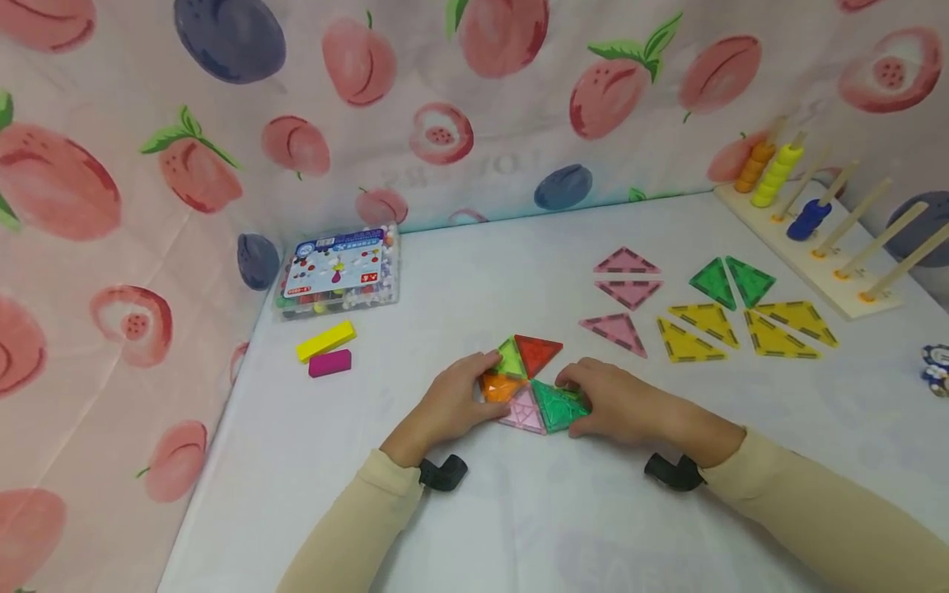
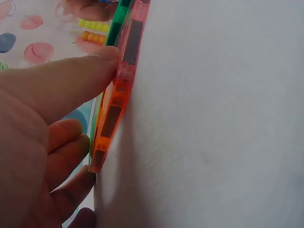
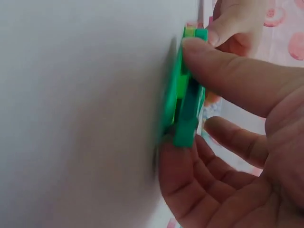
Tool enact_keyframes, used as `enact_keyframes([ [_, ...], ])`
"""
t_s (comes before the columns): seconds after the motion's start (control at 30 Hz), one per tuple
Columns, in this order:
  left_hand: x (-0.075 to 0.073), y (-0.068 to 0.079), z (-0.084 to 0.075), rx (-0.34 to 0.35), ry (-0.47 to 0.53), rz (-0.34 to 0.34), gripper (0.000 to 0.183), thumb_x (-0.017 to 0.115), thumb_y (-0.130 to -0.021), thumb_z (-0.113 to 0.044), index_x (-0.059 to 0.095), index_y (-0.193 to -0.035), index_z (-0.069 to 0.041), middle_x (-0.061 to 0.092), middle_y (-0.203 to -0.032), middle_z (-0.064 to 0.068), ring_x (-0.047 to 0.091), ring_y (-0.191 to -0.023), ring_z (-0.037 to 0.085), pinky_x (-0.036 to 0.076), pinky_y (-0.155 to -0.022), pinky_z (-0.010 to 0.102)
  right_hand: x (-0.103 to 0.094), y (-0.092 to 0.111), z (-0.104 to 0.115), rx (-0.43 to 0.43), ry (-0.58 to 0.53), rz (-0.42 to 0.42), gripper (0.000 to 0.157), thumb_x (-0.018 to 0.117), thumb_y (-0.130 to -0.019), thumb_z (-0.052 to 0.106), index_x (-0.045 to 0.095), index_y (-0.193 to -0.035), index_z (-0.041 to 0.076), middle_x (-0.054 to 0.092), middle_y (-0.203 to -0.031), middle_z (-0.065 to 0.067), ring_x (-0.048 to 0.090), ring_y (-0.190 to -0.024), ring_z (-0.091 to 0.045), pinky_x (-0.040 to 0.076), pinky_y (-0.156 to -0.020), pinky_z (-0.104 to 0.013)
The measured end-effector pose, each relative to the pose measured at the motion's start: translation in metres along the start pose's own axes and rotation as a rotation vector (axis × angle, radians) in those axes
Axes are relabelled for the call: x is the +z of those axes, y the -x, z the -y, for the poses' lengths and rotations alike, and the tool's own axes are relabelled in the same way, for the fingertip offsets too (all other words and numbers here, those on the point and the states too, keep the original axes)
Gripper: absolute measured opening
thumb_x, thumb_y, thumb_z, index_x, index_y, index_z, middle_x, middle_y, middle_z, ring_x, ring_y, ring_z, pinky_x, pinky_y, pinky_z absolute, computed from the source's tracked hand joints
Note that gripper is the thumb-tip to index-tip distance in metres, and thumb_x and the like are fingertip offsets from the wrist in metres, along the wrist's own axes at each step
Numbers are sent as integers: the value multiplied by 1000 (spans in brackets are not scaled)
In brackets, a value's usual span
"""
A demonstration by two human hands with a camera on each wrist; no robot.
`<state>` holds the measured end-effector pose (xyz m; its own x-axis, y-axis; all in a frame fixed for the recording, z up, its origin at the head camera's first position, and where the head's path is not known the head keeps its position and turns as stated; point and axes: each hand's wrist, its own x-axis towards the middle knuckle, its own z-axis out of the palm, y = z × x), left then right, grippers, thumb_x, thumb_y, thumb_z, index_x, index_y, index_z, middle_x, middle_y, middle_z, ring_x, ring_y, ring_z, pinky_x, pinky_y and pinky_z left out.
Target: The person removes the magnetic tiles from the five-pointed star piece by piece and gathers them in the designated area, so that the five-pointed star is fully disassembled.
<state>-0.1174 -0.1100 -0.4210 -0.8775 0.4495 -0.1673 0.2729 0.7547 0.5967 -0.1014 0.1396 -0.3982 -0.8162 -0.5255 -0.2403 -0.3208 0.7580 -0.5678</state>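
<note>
Several translucent triangular magnetic tiles lie joined point to point: light green [image 1: 509, 360], red [image 1: 537, 354], orange [image 1: 502, 387], pink [image 1: 523, 411] and green [image 1: 558, 407]. My left hand [image 1: 454, 401] holds the group's left side, thumb on the pink tile and fingers by the light green and orange ones. On the right, my right hand [image 1: 619, 402] pinches the green tile between thumb and finger. In the right wrist view, a lighter green layer shows against this green tile [image 3: 187, 114]; how the layers join is hard to tell.
Loose pink [image 1: 617, 333], green [image 1: 750, 282] and yellow [image 1: 787, 331] triangles lie to the right. A wooden peg rack [image 1: 853, 303] with beads stands at back right. A clear box [image 1: 337, 268] and yellow [image 1: 326, 341] and magenta [image 1: 329, 363] blocks sit left.
</note>
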Motion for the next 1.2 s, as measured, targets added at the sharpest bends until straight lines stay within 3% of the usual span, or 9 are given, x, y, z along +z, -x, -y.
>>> enact_keyframes([
  [0.3,-1,-2,2,6,-7,4,75,69,-75,-41,35,-138,-18,35,-139,0,31,-126,17,27,-100,37,-8,-12,-11,7,-57,53,48,74,-74,23,51,-116,16,53,-89,7,49,-82,-12,45,-73,-26],
  [0.53,-1,-4,2,16,-10,0,74,69,-75,-41,37,-137,-18,36,-138,0,31,-125,16,27,-100,35,-19,-16,-24,20,-100,16,51,72,-76,26,49,-121,19,54,-88,3,50,-79,-16,45,-70,-28],
  [0.83,-3,0,4,15,-29,7,76,68,-75,-44,34,-138,-19,34,-139,-1,31,-126,17,27,-100,37,-37,0,-53,112,5,-58,50,72,-75,27,52,-118,13,55,-89,-1,49,-81,-18,45,-69,-31],
  [1.07,-3,1,1,8,-53,-2,76,68,-75,-43,34,-138,-17,36,-138,1,31,-126,19,27,-100,37,-40,10,-55,133,74,-128,48,71,-76,25,54,-118,9,58,-99,-2,50,-88,-19,45,-78,-38],
  [1.2,0,3,-1,-23,-91,-27,74,67,-75,-44,37,-137,-16,39,-136,2,32,-125,21,29,-99,39,-37,10,-55,104,97,-134,44,70,-78,21,55,-117,8,59,-107,-5,52,-95,-21,43,-83,-42],
])
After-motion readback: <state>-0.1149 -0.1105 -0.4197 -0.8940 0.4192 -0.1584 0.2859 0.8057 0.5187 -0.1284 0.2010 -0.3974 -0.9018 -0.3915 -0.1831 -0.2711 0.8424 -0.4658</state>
